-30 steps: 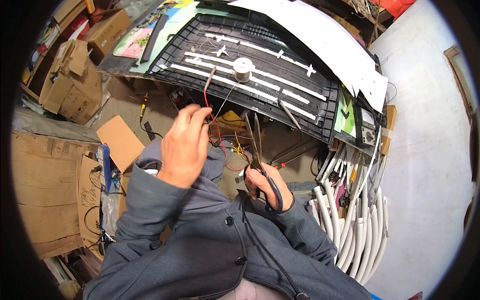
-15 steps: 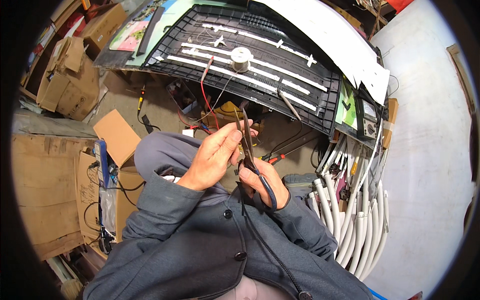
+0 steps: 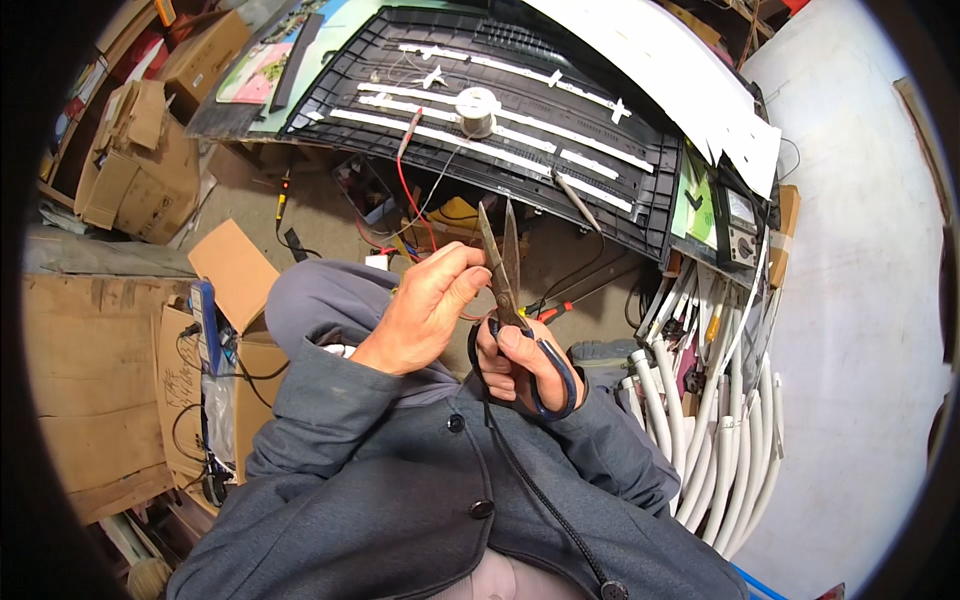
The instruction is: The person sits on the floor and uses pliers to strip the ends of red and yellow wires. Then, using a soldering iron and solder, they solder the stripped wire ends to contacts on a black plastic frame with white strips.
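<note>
While close together, hands (image 3: 425, 315) bent-fingered, the right (image 3: 532, 368) around scissors (image 3: 508, 300).

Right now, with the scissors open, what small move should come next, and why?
Probably easing the left hand away from the scissors before they close: the right hand grips their handles, the blades stand apart, and the left fingertips are close beside one blade; contact is unclear.

Handwritten dark characters run along the side of a cardboard box (image 3: 172, 412) at left; small printed symbols mark a battered carton (image 3: 140, 172) beyond it; markings on a meter (image 3: 741, 229) at right are too small to read.
</note>
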Tool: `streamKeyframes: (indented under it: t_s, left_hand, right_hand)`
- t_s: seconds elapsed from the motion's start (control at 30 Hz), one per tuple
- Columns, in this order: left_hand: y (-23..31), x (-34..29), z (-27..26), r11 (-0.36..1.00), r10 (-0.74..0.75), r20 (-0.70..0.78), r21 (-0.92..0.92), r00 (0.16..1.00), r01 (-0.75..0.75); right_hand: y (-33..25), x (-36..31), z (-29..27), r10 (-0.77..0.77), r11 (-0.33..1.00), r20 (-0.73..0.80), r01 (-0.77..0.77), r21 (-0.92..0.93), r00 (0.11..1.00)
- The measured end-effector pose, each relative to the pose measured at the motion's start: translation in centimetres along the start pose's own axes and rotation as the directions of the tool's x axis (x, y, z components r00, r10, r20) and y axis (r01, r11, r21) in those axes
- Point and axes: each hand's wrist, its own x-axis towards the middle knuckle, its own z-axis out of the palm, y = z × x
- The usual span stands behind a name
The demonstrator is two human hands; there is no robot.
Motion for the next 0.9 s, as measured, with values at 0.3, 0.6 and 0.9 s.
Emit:
streamKeyframes:
  t_s: [0.3, 0.6, 0.9]
  left_hand:
    - [0.4, 0.1, -0.1, 0.933, 0.208, 0.009, 0.299, 0.978, -0.201]
    - [1.7, 1.7, -2.8, 0.923, -0.159, -0.364, -0.384, 0.918, 0.007]
    - [2.0, 2.7, -3.7, 0.882, -0.144, -0.336, -0.471, 0.931, -0.033]
  right_hand:
    - [-0.3, -0.3, -0.8, 0.067, 0.965, 0.118, -0.094, 0.243, 0.991]
    - [0.6, -0.9, -1.2, 0.007, 0.993, 0.090, -0.018, 0.120, 0.996]
    - [2.1, -0.2, -3.3, 0.050, 0.991, 0.226, -0.019, -0.135, 0.973]
